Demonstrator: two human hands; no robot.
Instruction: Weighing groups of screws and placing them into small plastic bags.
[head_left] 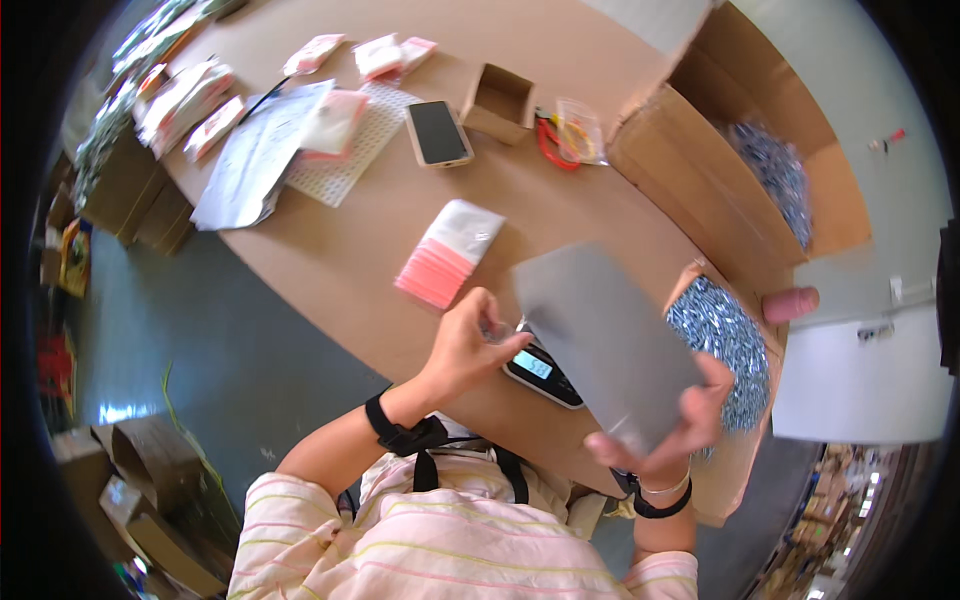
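My right hand (692, 412) grips a smooth grey rectangular tray-like piece (612, 345) by its near end. The piece is tilted and slightly blurred, and its other side is hidden. Under it a black digital scale (537, 369) with a lit display is partly covered. At the scale's left, my left hand (463, 342) is closed in a pinch; something clear shows between the fingers, too unclear to name. Beyond that hand lies a fanned stack of small clear-and-pink plastic bags (450, 254). Right of the grey piece is a heap of small shiny blue-silver metal parts (722, 345).
A large open carton (705, 175) with more parts stands at the far right. Farther back are a phone (439, 133), a small open cardboard box (499, 102), red-handled scissors (553, 143), papers (258, 150) and bag packs (380, 58). Cartons (150, 475) sit on the floor at left.
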